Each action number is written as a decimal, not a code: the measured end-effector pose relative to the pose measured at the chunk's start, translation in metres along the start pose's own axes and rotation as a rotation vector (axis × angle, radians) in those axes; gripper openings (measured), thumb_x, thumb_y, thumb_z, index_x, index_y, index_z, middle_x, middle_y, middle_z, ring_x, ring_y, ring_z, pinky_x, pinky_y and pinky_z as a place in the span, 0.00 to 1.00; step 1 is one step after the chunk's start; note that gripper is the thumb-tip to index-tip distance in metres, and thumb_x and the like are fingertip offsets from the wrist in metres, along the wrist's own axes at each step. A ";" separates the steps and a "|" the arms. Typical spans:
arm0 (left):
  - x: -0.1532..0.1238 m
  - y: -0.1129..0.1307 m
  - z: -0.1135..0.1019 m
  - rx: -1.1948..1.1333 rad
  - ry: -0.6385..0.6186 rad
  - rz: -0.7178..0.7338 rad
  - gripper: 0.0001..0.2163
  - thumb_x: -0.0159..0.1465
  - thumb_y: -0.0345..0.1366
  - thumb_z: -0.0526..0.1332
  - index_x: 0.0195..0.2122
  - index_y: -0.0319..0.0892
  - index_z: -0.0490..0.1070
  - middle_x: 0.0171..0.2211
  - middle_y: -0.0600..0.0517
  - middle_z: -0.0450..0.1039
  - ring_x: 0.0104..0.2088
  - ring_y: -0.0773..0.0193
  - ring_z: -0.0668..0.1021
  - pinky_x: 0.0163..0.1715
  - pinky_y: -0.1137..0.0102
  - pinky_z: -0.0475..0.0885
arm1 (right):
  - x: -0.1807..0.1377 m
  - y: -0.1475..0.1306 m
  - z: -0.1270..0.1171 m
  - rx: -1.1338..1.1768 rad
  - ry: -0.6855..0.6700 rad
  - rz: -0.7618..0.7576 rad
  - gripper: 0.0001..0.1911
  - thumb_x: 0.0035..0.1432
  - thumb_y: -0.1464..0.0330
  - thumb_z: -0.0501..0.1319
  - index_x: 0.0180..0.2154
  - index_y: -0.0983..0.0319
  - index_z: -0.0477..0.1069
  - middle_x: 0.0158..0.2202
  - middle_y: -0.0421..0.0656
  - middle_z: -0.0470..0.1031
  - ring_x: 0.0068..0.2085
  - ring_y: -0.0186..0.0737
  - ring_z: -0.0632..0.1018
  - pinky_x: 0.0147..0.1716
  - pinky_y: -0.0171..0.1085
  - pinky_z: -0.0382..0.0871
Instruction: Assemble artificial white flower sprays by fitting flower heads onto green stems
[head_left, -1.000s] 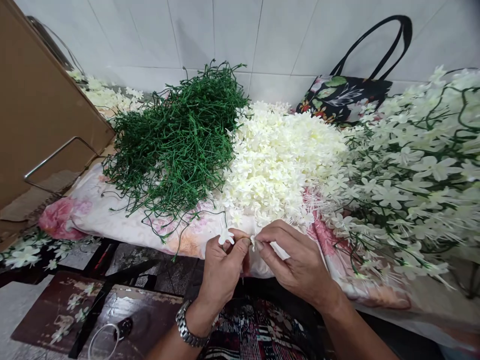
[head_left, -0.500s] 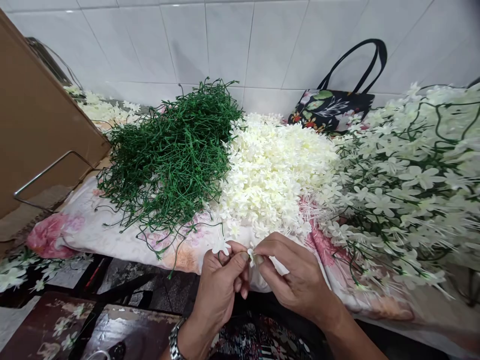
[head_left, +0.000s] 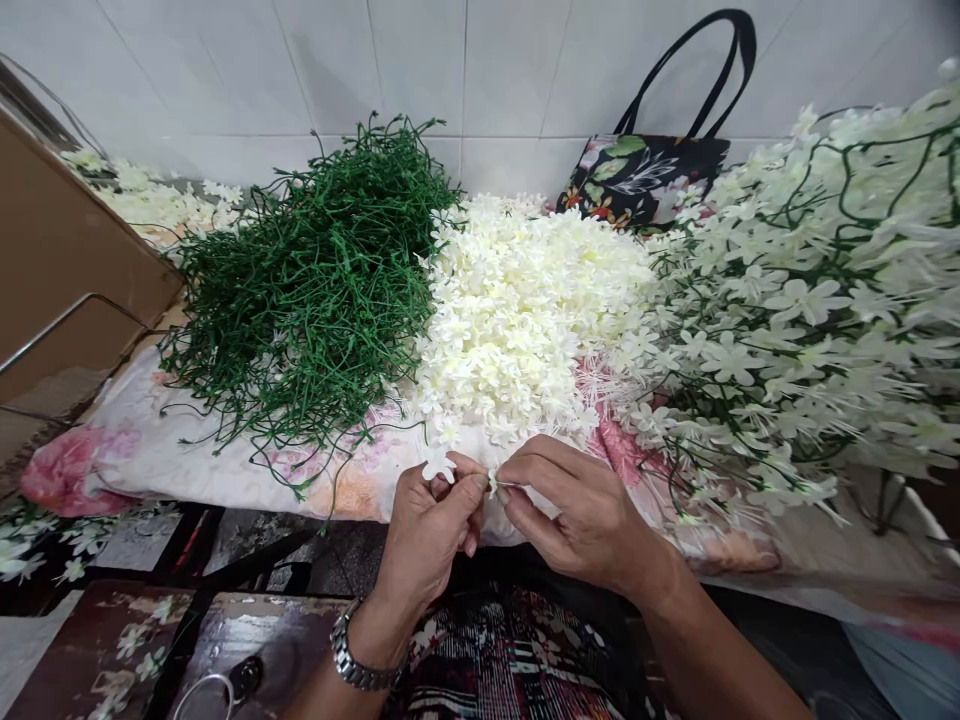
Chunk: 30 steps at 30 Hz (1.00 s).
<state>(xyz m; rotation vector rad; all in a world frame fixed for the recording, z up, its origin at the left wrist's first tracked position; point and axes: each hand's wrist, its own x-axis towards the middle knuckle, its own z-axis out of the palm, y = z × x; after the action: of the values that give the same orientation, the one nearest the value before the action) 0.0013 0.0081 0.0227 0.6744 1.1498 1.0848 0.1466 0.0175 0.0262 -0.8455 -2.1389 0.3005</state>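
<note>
Small white blossom [head_left: 493, 482]: pinched where the fingertips of the two hands meet, low in the centre of the head view. Left hand [head_left: 431, 530]: thumb and forefinger closed on the small white blossom from its left side, remaining fingers curled into the palm. Right hand [head_left: 585, 515]: thumb and forefinger closed on the same piece from its right side, other fingers bent beneath. The tips of both hands are all but touching.

Second white flower [head_left: 437, 466]: stands just above the left knuckles, apparently held in the left fingers; the exact grip cannot be told. Wristwatch [head_left: 360, 660]: metal band, on the left wrist.

Heap of loose white blossoms [head_left: 517, 310]: directly beyond the fingertips, its near edge close to them. Pile of green stems [head_left: 315, 290]: beyond and to the left of the left fingers, touching the heap's left side. Flowered sprays [head_left: 810, 300], white blooms on green stems: beyond and to the right of the right fingers. All three lie on a floral cloth [head_left: 150, 450], whose front edge runs just past the fingertips.

Black floral bag [head_left: 645, 180]: well beyond the fingers, against the tiled wall [head_left: 300, 70]. Cardboard [head_left: 60, 260]: far to the left of the left hand
</note>
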 end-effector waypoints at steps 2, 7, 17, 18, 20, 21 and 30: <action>0.001 -0.003 -0.001 0.045 -0.001 0.017 0.13 0.45 0.37 0.67 0.13 0.38 0.64 0.07 0.61 0.56 0.09 0.76 0.59 0.08 0.79 0.56 | -0.002 0.000 -0.002 -0.031 -0.011 0.001 0.07 0.57 0.79 0.54 0.31 0.65 0.67 0.25 0.44 0.70 0.28 0.35 0.71 0.27 0.34 0.66; 0.001 -0.005 0.002 0.070 -0.025 0.017 0.11 0.46 0.36 0.67 0.15 0.38 0.66 0.07 0.61 0.57 0.09 0.77 0.59 0.09 0.79 0.57 | -0.007 0.001 -0.002 -0.126 0.018 -0.002 0.09 0.59 0.78 0.51 0.30 0.64 0.66 0.24 0.42 0.69 0.27 0.35 0.71 0.26 0.33 0.66; 0.003 -0.007 0.014 -0.037 0.051 -0.012 0.10 0.43 0.36 0.68 0.15 0.37 0.68 0.08 0.60 0.61 0.08 0.77 0.60 0.08 0.80 0.58 | -0.009 0.005 0.006 -0.079 0.072 0.032 0.08 0.60 0.78 0.50 0.31 0.62 0.63 0.23 0.41 0.66 0.26 0.33 0.68 0.26 0.33 0.65; 0.004 -0.007 0.015 -0.036 0.058 -0.014 0.10 0.43 0.36 0.68 0.15 0.37 0.68 0.08 0.60 0.61 0.08 0.77 0.60 0.07 0.80 0.58 | -0.009 0.006 0.006 -0.079 0.068 0.029 0.08 0.60 0.78 0.50 0.32 0.62 0.63 0.24 0.41 0.66 0.27 0.34 0.68 0.26 0.33 0.65; 0.004 -0.006 0.015 -0.043 0.063 -0.015 0.10 0.43 0.37 0.68 0.15 0.38 0.68 0.08 0.60 0.61 0.08 0.77 0.60 0.07 0.79 0.59 | -0.009 0.006 0.006 -0.080 0.062 0.026 0.09 0.61 0.78 0.49 0.32 0.62 0.63 0.24 0.41 0.66 0.27 0.34 0.68 0.26 0.33 0.66; 0.004 -0.006 0.016 -0.046 0.065 -0.017 0.10 0.43 0.37 0.68 0.16 0.38 0.69 0.08 0.60 0.60 0.08 0.77 0.60 0.07 0.79 0.58 | -0.009 0.006 0.006 -0.080 0.059 0.026 0.09 0.61 0.78 0.49 0.32 0.62 0.63 0.24 0.41 0.66 0.26 0.34 0.68 0.26 0.33 0.66; 0.004 -0.003 0.012 -0.041 -0.005 -0.052 0.12 0.43 0.38 0.68 0.15 0.38 0.68 0.08 0.60 0.60 0.08 0.77 0.59 0.07 0.78 0.61 | -0.008 0.005 0.000 -0.038 -0.015 0.062 0.07 0.61 0.77 0.51 0.33 0.62 0.64 0.25 0.41 0.68 0.27 0.33 0.70 0.26 0.33 0.66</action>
<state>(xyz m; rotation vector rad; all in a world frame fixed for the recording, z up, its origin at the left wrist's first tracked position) 0.0134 0.0124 0.0225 0.6115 1.1327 1.0590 0.1532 0.0161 0.0188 -0.9359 -2.1412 0.2998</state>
